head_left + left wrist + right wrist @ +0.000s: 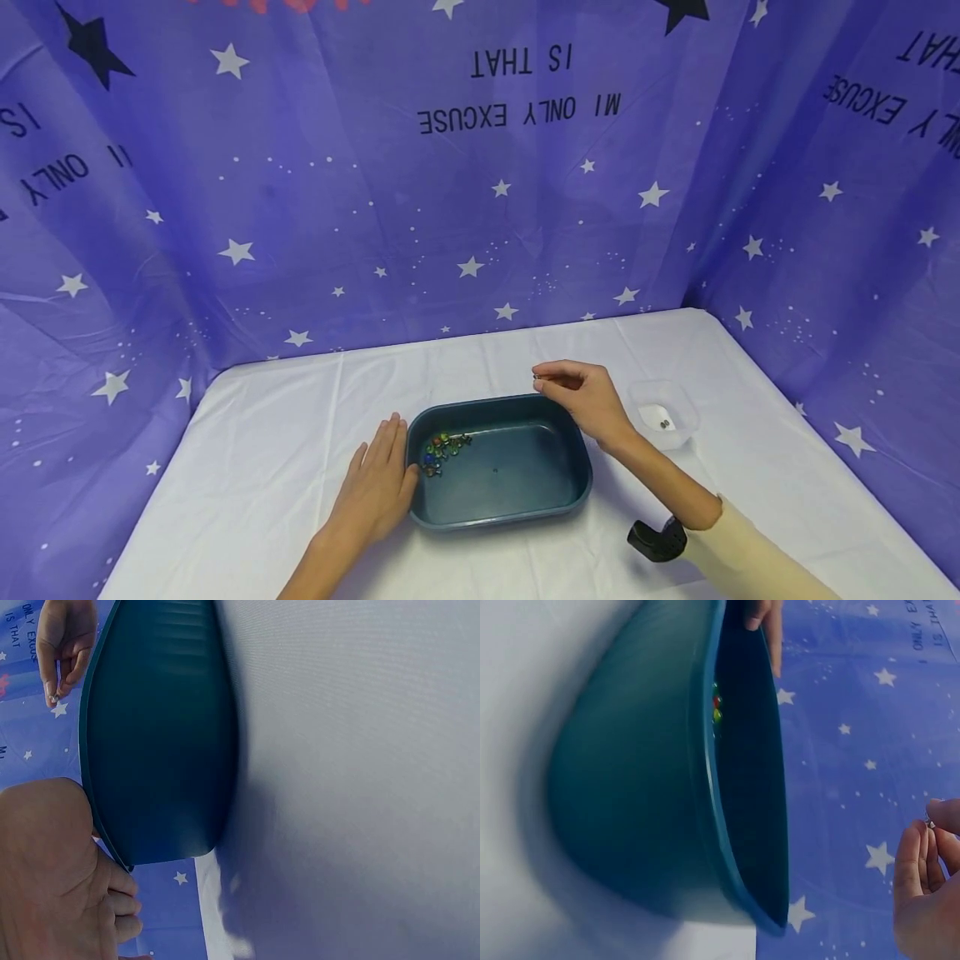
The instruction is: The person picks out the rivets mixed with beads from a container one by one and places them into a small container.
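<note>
From the head view I see my left hand [378, 483] flat on the table [247, 450], fingers straight against the tub [517, 512]. My right hand [581, 398] pinches 1 bead [537, 379] over its far rim. Left wrist: the bead [53, 697] is pinched. Right wrist: beads [717, 709] sit inside.

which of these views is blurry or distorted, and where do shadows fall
Head view: sharp and evenly lit, backdrop bowed by the wide lens. Left wrist view: soft shadow on the white cloth beside the teal tray. Right wrist view: tray's outer wall smeared, the right hand fairly sharp.
</note>
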A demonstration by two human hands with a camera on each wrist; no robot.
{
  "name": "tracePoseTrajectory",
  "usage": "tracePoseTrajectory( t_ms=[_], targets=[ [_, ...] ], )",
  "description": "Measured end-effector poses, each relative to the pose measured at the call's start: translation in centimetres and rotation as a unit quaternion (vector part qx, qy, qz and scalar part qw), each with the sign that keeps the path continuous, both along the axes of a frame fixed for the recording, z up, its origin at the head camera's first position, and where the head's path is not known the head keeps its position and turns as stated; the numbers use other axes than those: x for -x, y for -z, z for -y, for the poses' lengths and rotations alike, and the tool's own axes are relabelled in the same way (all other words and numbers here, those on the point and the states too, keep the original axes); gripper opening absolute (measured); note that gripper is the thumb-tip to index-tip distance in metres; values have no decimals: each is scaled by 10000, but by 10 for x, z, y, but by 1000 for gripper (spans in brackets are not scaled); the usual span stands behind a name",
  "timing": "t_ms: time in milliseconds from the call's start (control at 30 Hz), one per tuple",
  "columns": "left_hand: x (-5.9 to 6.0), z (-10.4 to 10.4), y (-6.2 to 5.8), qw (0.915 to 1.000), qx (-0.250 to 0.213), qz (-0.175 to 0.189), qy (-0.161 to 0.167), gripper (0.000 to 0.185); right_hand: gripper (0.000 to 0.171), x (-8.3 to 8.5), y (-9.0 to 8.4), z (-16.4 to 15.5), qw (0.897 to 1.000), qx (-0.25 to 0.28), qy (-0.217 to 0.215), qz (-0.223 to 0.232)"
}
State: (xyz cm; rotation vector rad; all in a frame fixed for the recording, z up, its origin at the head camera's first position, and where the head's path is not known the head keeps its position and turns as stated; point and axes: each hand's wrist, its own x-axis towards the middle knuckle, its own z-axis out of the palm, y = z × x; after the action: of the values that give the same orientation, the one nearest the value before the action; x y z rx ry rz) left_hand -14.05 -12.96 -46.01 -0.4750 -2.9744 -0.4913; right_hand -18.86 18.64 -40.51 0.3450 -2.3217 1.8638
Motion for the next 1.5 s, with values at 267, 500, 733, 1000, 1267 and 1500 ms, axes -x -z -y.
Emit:
tracePoseTrajectory(
  t_ms=[267, 500, 733, 1000, 1267, 1500],
  targets=[
    [-1, -1, 0, 10000, 41, -12, 27, 63, 27, -8, -2, -30, 9996, -40, 281, -10],
    [0, -2, 0, 9997, 231, -54, -44, 63, 28, -17, -4, -57, 9983, -126, 574, -66],
    [1, -3, 1, 9994, 307, -93, -91, 64, 29, -24, 1, -85, 9958, -282, 864, -113],
    [1, -2, 1, 9993, 336, -129, -68, 64, 31, -31, 11, -108, 9927, -467, 1113, 43],
    [0, -2, 1, 9992, 360, -147, -53, 63, 36, -32, 25, -128, 9895, -577, 1321, 40],
    [-1, -2, 1, 9994, 286, -197, -32, 63, 34, -31, 32, -144, 9834, -831, 1614, -40]
  ],
)
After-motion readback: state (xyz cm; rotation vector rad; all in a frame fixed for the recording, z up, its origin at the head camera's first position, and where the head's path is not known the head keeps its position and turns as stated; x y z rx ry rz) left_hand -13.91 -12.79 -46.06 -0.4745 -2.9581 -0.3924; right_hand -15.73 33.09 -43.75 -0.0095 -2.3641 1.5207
